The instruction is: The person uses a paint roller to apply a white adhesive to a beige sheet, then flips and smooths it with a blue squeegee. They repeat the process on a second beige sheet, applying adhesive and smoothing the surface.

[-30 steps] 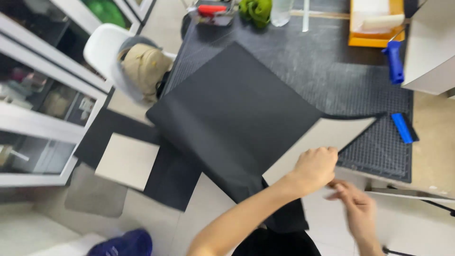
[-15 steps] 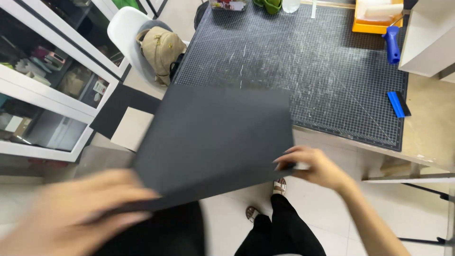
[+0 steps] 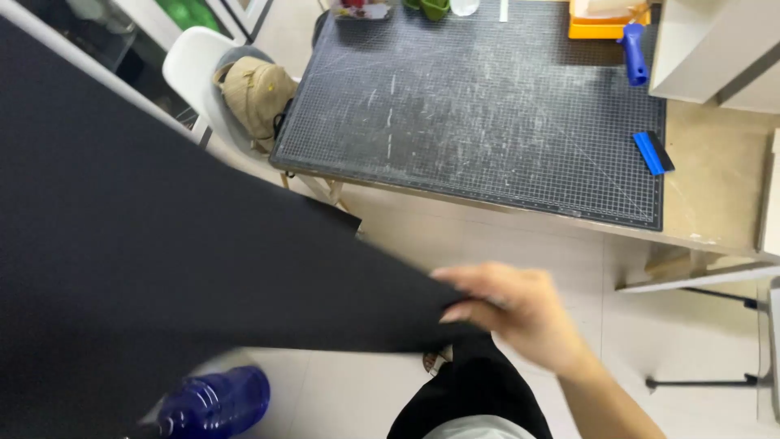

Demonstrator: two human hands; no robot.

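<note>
Change since a moment ago: we've lifted the black sheet clear off the desk. A second back it lay on the cutting mat; now it fills the near-left of the view, held out over the floor, well apart from the mat. Mat surface is now bare and scuffed, grid lines showing. Our read: sheet is in transit, not being worked on.

Hands: right hand is clamped on the sheet's near-right corner, fingers curled over the edge, motion-blurred. Left hand is not in view, hidden behind or beyond the sheet; we can't tell its grip.

Around it:
- Blue squeegee-like tool on the mat's right edge.
- Blue handle at the far right, next to an orange tray.
- Green items and a small box at the far edge, too cropped to tell.
- White chair left of the desk, tan bag on it.
- Blue plastic bottle near-left, below the sheet.

No readable labels or signs; packages only as small coloured shapes along the far edge.
</note>
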